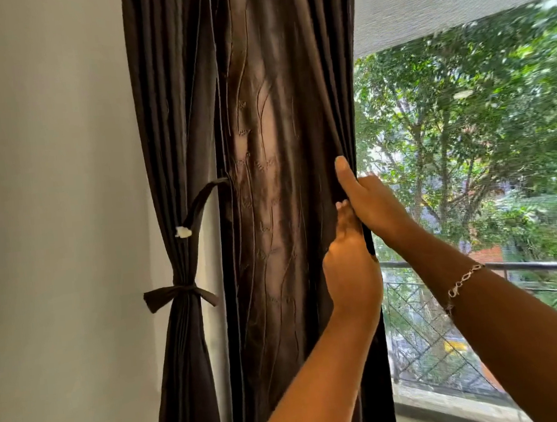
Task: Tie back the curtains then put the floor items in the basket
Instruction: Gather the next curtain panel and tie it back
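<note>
Right forearm with bracelet (465,278) is closest. Right hand (367,203) grips the window-side edge of the dark curtain (267,178), thumb up on the front and fingers wrapped behind the fabric. Left hand (351,265) sits on the same edge just below, touching the right; its fingertips are buried in the fold, so I can't tell if it's pinching.

Curtain hangs loose, gathered between wall (50,197) and window (465,127). Step looks like tie-back, still early. A narrower panel (186,370) to the left is already knotted with a bow (180,293).

Next move likely calls for bunching the fabric toward the loose strap (202,200) and wrapping it round. Basket and floor items not in view.
</note>
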A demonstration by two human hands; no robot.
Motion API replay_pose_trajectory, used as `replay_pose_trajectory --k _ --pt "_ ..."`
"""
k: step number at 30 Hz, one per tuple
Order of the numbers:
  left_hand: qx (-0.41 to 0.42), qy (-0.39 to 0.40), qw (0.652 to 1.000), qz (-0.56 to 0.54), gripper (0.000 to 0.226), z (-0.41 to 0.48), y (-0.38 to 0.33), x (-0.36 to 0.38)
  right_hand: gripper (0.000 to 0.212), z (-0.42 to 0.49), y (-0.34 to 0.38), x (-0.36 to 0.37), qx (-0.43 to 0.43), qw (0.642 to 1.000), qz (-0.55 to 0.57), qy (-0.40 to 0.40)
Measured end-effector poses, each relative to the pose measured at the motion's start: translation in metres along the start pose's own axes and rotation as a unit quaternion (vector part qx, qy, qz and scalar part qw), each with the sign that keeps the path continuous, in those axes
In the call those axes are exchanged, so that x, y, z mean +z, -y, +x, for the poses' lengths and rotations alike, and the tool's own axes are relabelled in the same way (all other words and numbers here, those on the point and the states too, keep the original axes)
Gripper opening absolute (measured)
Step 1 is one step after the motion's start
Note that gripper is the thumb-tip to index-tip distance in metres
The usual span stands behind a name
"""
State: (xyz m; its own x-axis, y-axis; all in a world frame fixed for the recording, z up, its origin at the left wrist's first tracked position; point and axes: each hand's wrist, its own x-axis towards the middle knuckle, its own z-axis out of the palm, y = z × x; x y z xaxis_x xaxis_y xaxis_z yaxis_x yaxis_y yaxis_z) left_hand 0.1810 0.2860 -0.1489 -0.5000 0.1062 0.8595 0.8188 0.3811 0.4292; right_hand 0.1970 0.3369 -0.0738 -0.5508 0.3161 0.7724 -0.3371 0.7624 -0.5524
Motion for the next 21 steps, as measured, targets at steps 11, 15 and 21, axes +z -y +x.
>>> replay_pose_trajectory --k 11,15,21 --pt "0.018 -0.186 0.982 -0.021 0.066 0.005 0.058 -0.025 0.033 0.009 -0.015 0.011 -0.029 0.973 -0.226 -0.039" --pt "-0.126 -0.206 0.966 -0.093 0.076 0.054 0.077 -0.061 0.043 0.01 -0.018 0.015 -0.019 0.973 -0.229 -0.033" --pt "-0.198 -0.176 0.952 -0.153 0.052 0.107 0.077 -0.076 0.036 0.011 -0.016 0.021 -0.016 0.972 -0.232 -0.036"
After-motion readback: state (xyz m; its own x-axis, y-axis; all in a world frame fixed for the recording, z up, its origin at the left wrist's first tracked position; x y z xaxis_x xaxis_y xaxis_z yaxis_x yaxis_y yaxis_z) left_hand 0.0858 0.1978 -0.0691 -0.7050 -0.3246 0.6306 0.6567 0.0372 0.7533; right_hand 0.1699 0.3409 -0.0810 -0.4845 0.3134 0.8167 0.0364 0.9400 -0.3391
